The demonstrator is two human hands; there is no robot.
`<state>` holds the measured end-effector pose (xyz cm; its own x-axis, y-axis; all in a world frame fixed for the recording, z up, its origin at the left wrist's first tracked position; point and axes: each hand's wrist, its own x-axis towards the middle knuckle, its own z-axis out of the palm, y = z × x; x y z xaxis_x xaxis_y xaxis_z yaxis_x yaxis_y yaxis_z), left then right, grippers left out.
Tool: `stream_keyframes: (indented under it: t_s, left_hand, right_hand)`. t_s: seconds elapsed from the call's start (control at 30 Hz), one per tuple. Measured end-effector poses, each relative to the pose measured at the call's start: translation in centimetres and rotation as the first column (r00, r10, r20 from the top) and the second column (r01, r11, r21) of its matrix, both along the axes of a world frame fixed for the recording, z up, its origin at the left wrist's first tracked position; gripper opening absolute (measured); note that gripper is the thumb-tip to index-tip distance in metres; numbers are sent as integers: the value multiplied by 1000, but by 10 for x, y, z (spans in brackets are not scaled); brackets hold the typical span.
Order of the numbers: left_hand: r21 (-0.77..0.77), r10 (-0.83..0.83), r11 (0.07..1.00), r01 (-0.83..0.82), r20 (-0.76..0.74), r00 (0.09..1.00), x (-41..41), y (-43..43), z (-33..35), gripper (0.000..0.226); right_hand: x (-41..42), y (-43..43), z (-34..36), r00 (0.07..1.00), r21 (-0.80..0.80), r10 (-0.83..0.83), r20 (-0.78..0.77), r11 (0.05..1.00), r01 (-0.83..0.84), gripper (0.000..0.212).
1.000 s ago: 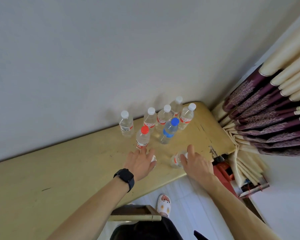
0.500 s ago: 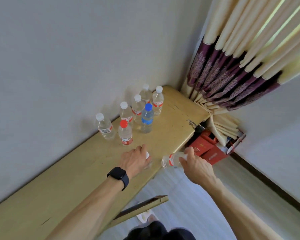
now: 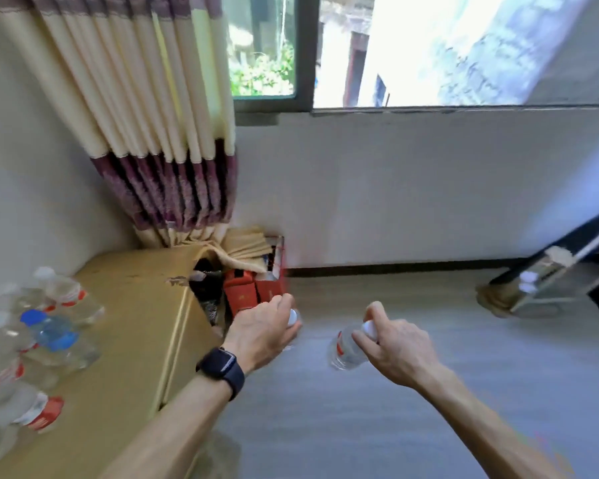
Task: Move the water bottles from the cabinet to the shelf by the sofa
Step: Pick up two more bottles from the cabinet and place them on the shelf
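Observation:
My left hand (image 3: 261, 331), with a black watch on the wrist, is closed around the top of a white-capped water bottle (image 3: 293, 319) that it mostly hides. My right hand (image 3: 396, 347) grips another clear bottle with a red label (image 3: 343, 350) by its neck, the body hanging tilted down to the left. Both hands are out over the grey floor, off the right end of the yellow wooden cabinet (image 3: 142, 326). Several more bottles (image 3: 54, 335), one with a blue cap, stand blurred on the cabinet top at the far left.
A cream and purple curtain (image 3: 159, 188) hangs in the corner above the cabinet's end. Red boxes (image 3: 253, 292) and papers fill the gap between cabinet and wall. A window (image 3: 360, 50) is above. Dark furniture (image 3: 567, 267) shows at the right edge.
Both hands have lifted their bottles off the cabinet top and carried them out over the floor. The view has swung right, from the cabinet wall to the window wall.

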<state>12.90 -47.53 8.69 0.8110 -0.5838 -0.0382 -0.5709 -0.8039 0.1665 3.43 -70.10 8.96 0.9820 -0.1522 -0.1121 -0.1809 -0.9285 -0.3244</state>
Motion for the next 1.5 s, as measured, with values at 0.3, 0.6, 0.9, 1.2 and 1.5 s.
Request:
stream_keyframes:
  t_s: [0.3,0.6,0.9,1.2,1.5]
  left_hand:
    - [-63,-394,916,397,48,918,-75,-293,104,35]
    - [-9,-775,589,808,274,569,-171,-529,203,35]
    - [-93,-885,315,944,329,328,-229,-697,248,26]
    - [-44,-901,82,996,424,93,-286,-844,268,20]
    - [5,-910,35,999,413,30,-366,-1010,250,28]
  right_hand:
    - [-190,-210,126,808,-15,-454,376,869,495,30]
    - [-326,-354,203,419,42,-695,584,542,840,26]
    - [-398,-458,232,245,-83,-800,548,239,967,29]
    - [-455,-565,240,106,-161,-859,501,27,986,30]
    - [-529,-705,226,88,-178,-851,518,-7,984,33]
